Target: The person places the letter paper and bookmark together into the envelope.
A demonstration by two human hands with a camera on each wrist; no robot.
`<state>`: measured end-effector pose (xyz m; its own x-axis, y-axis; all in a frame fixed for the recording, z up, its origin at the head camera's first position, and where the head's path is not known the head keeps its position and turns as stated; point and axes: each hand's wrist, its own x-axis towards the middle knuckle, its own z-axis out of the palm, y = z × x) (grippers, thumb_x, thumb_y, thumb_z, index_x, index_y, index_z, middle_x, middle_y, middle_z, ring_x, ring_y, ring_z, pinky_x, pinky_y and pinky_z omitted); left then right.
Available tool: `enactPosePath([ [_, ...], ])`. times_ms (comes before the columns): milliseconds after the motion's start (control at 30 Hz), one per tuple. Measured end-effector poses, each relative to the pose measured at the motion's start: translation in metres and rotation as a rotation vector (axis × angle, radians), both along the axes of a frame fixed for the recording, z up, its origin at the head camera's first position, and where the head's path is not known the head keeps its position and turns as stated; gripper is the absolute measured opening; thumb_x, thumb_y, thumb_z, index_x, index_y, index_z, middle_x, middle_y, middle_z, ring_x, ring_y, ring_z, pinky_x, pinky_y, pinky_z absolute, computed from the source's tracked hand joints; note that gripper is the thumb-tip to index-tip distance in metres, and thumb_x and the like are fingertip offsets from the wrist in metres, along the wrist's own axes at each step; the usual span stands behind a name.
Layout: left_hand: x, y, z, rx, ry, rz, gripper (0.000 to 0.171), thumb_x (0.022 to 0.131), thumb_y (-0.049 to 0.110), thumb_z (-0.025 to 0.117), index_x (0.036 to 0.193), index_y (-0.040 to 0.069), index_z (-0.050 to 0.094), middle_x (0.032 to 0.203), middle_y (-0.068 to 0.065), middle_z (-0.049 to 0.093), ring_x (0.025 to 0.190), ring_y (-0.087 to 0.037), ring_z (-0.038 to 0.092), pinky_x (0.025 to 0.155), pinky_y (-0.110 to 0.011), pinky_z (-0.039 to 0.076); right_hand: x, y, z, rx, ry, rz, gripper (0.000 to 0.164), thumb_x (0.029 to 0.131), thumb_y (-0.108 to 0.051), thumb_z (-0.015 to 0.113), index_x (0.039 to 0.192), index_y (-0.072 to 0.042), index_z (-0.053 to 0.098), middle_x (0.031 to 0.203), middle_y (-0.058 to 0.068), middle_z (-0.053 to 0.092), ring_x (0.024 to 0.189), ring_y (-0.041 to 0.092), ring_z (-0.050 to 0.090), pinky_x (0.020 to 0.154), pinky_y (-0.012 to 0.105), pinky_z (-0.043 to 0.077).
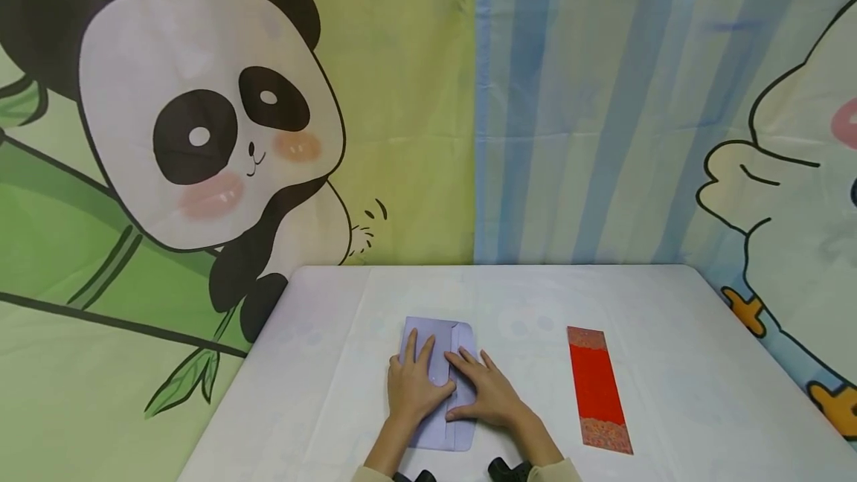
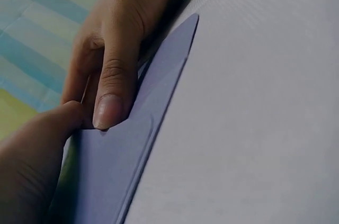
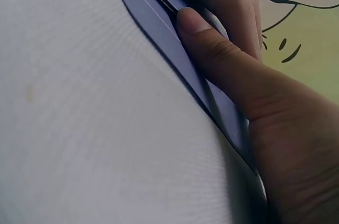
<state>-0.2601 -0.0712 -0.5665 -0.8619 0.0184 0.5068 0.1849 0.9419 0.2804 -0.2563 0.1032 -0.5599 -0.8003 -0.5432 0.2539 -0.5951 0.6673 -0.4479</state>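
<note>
A pale purple envelope [image 1: 428, 434], with a flap folded along its right side, lies lengthwise on the white table. Spread over its left and middle part, my left hand [image 1: 415, 385] rests flat with the fingers pointing away from me. My right hand [image 1: 492, 396] lies across the flap, its fingers extended and apart, close to the left thumb. In the right wrist view, the right thumb [image 3: 212, 41] touches the flap's edge. The left wrist view shows the right thumb [image 2: 112, 97] on the purple envelope [image 2: 119, 166] beside the left hand. What the envelope holds, if anything, is hidden.
To the right lies a red paper strip [image 1: 596, 385] with patterned ends, apart from both hands. The white table [image 1: 335, 385] meets curtains printed with a panda [image 1: 201, 117] and another cartoon figure. Black wrist-worn devices [image 1: 509, 469] show at the bottom edge.
</note>
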Motion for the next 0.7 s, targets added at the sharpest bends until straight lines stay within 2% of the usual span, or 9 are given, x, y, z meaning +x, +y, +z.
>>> enactPosePath([
  [200,0.0035,-0.0045,0.0035,0.029,-0.086,0.067,0.091,0.05,0.062,0.064,0.131,0.024,0.047,0.144,-0.022,0.021,0.085,-0.029,0.044,0.065,-0.036,0.038,-0.0004,-0.0043,0.0007,0.007,0.024,0.024,0.094,0.062,-0.067,0.061,0.14,-0.023,0.032,0.142,-0.005,0.035,0.132,0.022,0.026,0.105,0.05,0.014],
  [367,0.0082,-0.0048,0.0076,0.053,-0.126,0.122,0.099,0.047,0.064,0.066,0.134,0.022,0.043,0.134,-0.03,0.028,0.096,-0.036,0.044,0.066,-0.041,0.042,-0.0011,-0.0048,-0.0007,0.028,0.046,0.034,0.093,0.062,-0.067,0.061,0.14,-0.023,0.033,0.142,-0.005,0.036,0.133,0.021,0.026,0.106,0.048,0.014],
  [467,0.0103,-0.0051,0.0083,0.064,-0.123,0.104,0.099,0.047,0.062,0.067,0.133,0.02,0.044,0.125,-0.03,0.036,0.095,-0.036,0.043,0.068,-0.041,0.042,-0.0016,-0.0041,-0.0016,0.045,0.064,0.031,0.093,0.062,-0.068,0.059,0.139,-0.023,0.033,0.141,-0.005,0.037,0.132,0.022,0.027,0.105,0.049,0.015],
  [700,0.0064,-0.0052,0.0014,0.101,-0.129,0.049,0.099,0.049,0.062,0.066,0.136,0.023,0.04,0.127,-0.029,0.035,0.106,-0.038,0.04,0.081,-0.043,0.039,-0.0008,-0.0007,-0.002,0.026,0.087,0.014,0.089,0.065,-0.067,0.059,0.138,-0.022,0.036,0.139,-0.004,0.04,0.131,0.022,0.029,0.105,0.05,0.016],
])
